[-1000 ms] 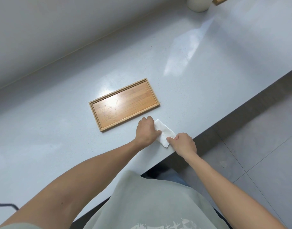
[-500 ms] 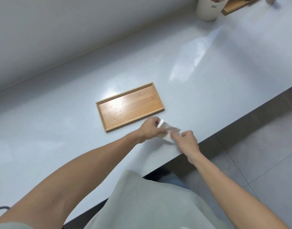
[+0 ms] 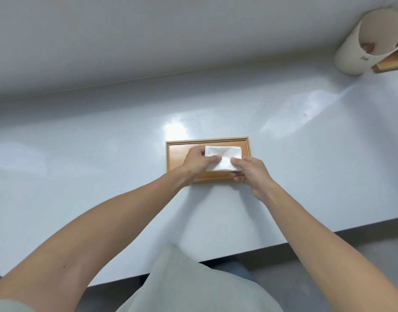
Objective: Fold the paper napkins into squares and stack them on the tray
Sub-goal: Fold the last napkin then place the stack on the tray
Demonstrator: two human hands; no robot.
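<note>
A folded white paper napkin [image 3: 224, 156] is over the right half of the wooden tray [image 3: 245, 147], which lies on the grey counter. My left hand [image 3: 197, 161] pinches the napkin's left edge, thumb on top. My right hand [image 3: 249, 171] pinches its near right corner, thumb on top. I cannot tell whether the napkin touches the tray floor. Both hands cover the tray's near rim.
A cream cylindrical container [image 3: 371, 41] stands at the far right by the wall, next to a second wooden tray [image 3: 390, 64]. The counter's front edge [image 3: 283, 243] runs close to my body. The wall rises right behind the counter.
Both hands lifted the folded napkin off the counter near the front edge and carried it over the tray. My head has turned, so the tray now looks square-on.
</note>
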